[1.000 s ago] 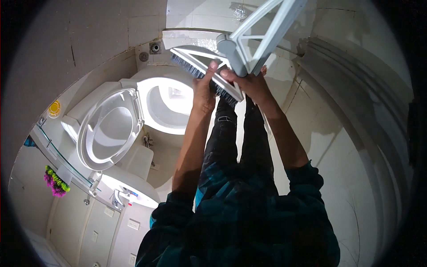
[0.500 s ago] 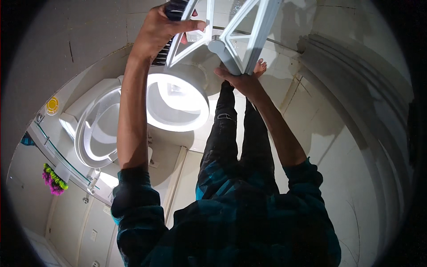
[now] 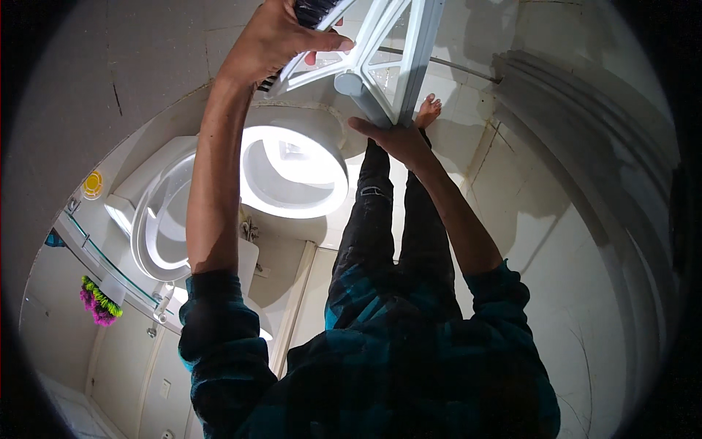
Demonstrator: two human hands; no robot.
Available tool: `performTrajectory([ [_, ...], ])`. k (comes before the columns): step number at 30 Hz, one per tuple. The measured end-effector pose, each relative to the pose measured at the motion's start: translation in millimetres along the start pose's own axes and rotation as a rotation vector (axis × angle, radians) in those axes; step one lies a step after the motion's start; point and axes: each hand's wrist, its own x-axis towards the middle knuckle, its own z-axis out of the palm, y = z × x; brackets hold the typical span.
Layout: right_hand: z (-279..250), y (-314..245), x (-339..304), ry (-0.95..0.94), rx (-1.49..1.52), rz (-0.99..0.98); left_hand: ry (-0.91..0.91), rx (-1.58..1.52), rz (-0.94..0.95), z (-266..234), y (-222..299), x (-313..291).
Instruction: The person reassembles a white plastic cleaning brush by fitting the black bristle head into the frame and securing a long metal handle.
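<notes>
Though partly out of view, brush (image 3: 316, 12) in curled left hand (image 3: 269, 45), white frame (image 3: 421, 55) in curled right hand (image 3: 398, 143) (underside hidden).

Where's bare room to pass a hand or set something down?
Bare: pale surface between right forearm and grey curtain; floor or wall unclear. Crowded: upper centre, left hand gripping brush, right hand gripping white frame; left side, toilet and glass shelf.

White triangular brush head (image 3: 316, 76), dark bristles leftward, tilted beside white-and-grey openwork frame (image 3: 419, 58), both upper ends out of view
</notes>
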Motion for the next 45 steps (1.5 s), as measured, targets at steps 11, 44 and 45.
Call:
performTrajectory([
  [11, -11, -4, -15, -0.037, 0.088, 0.033, 0.042, 0.1, 0.134, 7, -47, -3],
  [44, -23, -7, -28, 0.011, 0.014, 0.015, 0.144, -0.218, 0.138, 56, -35, -16],
  [45, -22, -7, -29, 0.014, 0.039, -0.041, 0.129, -0.248, 0.136, 54, -38, -15],
])
